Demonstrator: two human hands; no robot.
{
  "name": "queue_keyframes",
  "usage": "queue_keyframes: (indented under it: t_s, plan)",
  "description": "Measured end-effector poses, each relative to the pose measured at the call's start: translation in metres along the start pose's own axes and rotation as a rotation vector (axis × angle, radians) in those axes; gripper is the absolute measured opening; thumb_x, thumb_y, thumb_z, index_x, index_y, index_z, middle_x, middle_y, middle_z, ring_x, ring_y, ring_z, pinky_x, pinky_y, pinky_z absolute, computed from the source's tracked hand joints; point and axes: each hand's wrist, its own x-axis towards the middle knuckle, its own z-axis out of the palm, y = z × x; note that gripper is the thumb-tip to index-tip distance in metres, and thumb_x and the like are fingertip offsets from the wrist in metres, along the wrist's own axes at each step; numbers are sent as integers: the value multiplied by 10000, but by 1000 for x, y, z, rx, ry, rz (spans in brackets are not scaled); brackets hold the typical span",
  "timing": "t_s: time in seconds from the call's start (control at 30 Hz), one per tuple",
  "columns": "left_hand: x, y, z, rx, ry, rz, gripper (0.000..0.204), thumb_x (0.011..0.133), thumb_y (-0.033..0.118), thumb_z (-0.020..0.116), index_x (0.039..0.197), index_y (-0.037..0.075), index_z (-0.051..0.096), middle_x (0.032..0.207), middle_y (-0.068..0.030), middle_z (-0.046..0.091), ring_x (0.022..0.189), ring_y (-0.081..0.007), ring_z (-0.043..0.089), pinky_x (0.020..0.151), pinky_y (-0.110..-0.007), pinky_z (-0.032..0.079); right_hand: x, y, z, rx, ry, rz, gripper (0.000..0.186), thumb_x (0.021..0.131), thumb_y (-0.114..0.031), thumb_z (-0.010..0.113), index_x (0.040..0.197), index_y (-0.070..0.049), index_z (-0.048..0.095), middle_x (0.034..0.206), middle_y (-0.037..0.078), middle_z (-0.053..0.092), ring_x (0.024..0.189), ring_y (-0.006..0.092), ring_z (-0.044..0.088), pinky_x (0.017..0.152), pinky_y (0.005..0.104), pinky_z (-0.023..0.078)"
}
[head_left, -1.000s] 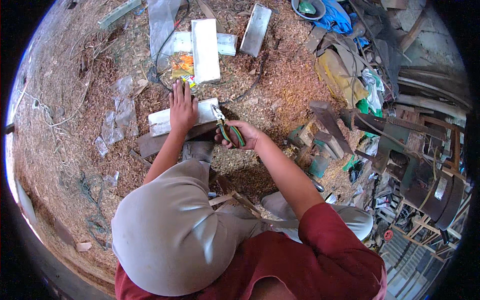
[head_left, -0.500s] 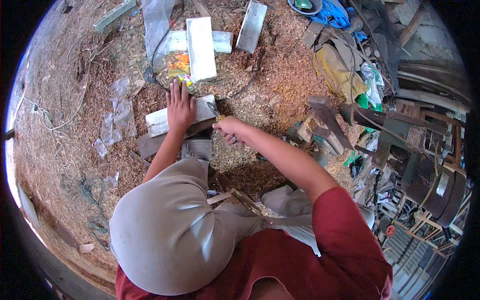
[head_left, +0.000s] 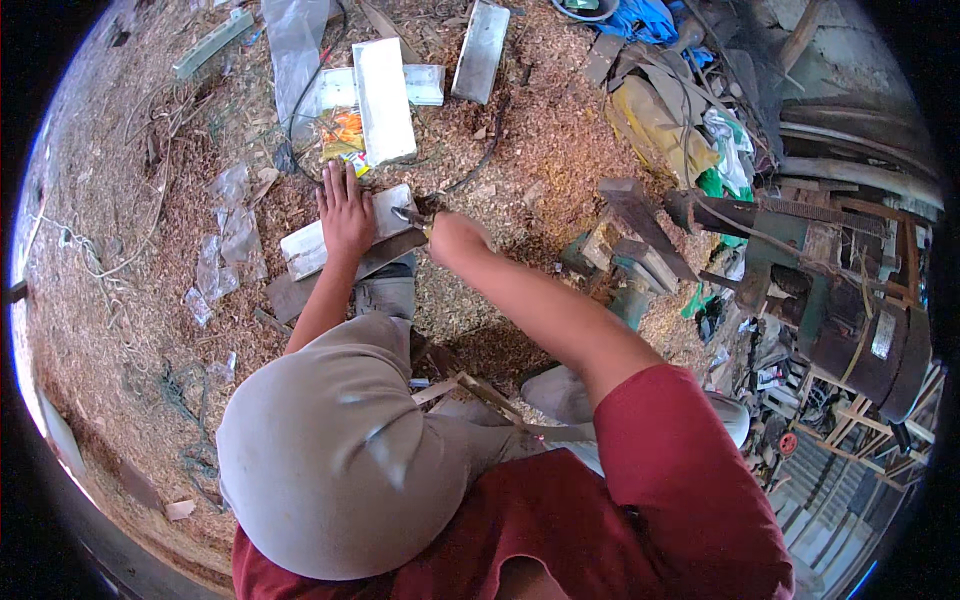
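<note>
Pale block (head_left: 345, 232) looks stiff, light; left hand (head_left: 346, 208) spread flat on it. Right hand (head_left: 452, 232), 3 o'clock, clenched round tool (head_left: 408, 214). Hold block's flat top.

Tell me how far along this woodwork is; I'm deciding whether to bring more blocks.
Looks done: pale finished-looking blocks lie ahead, and shavings cover the ground. In hand: the left hand presses flat on a pale block that rests on a dark board, while the right hand holds a small tool at its end. Left: how far this block is worked cannot be told.
</note>
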Motion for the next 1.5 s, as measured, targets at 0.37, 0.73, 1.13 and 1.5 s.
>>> queue_keyframes:
  t_s: [0.37,0.73,1.13,1.5]
  plan:
    - [1,2,-11,-109,70,-14,678,1030,218,502,1640,2,299,1717,-255,246,1600,-422,226,1287,-560,203,-9,-6,10,91,19,100,345,904,-272,682,1185,-72,671,1095,185,762,1035,389,741,911,502,591]
    - [-13,-7,-27,-239,-45,95,386,997,196,580,1334,9,578,1318,-217,548,1249,-437,507,1111,-542,393,-11,23,-20,398,-49,-10,482,930,-322,731,1279,-16,598,1139,241,724,1033,415,720,927,494,572]
    - [-24,9,-35,-177,55,99,277,978,170,607,1215,29,631,1194,-223,588,1139,-435,560,1013,-526,459,16,21,11,592,267,-135,401,963,-283,717,1312,-95,661,1262,220,710,1115,427,702,991,488,558]
    - [-41,12,-60,-388,-153,192,285,976,109,610,1244,10,603,1261,-220,572,1210,-441,535,1072,-525,433,20,3,41,604,232,-41,526,869,-299,840,1264,-40,608,1220,210,708,1137,391,693,985,477,539]
